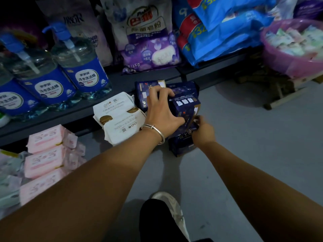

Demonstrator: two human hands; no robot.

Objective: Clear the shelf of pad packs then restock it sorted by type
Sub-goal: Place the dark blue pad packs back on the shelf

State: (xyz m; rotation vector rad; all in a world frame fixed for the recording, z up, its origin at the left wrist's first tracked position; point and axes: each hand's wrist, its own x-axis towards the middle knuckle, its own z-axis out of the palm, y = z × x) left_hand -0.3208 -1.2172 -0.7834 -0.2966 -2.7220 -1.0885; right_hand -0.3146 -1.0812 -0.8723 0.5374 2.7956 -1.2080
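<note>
Crouching over a grey floor (244,154) beside a dark shelf (87,105), we note our left hand (164,110) spread with curled fingers gripping the top of the navy pad packs (185,109), which stand clustered on the floor just beside the shelf edge, while our right hand (202,130) clasps the lowest navy pack from the side. White pad packs (120,117) lie touching the navy ones, pink pad packs (45,154) stack further left, and detergent bottles (82,72), powder bags (148,37) and a pink basin (293,48) occupy the dim surroundings.
</note>
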